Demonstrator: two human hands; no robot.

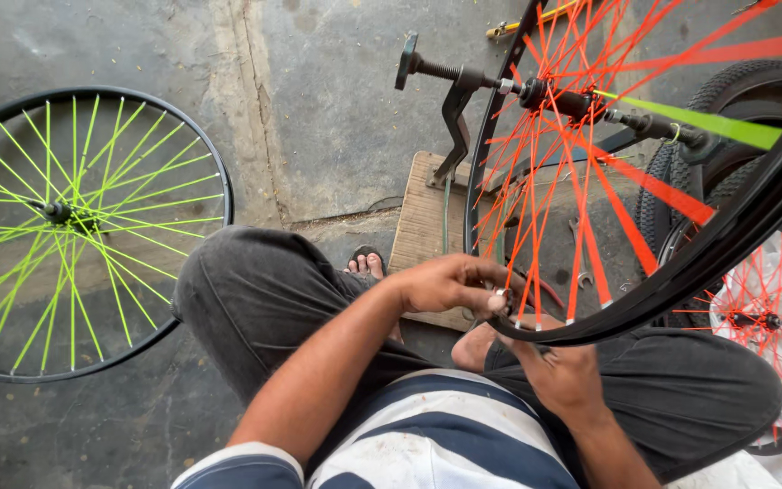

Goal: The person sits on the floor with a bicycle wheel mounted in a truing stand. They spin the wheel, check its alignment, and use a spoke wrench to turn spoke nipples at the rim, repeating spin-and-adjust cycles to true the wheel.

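- The left hand (450, 285) pinches a small metal nipple at the inner edge of the black rim (681, 272), fingertips closed on it where an orange spoke (536, 217) ends.
- The right hand (565, 373) sits under the rim's lowest stretch, fingers curled up against it (its exact grip is hidden).
- The orange-spoked wheel stands upright on a black truing stand (454, 109), whose foot rests on a wooden board (423, 226) lying on the concrete floor (319, 109).
- A wheel with green spokes (74, 231) lies flat, well apart to the left.
- Another orange-spoked wheel (767, 321) lies to the right.
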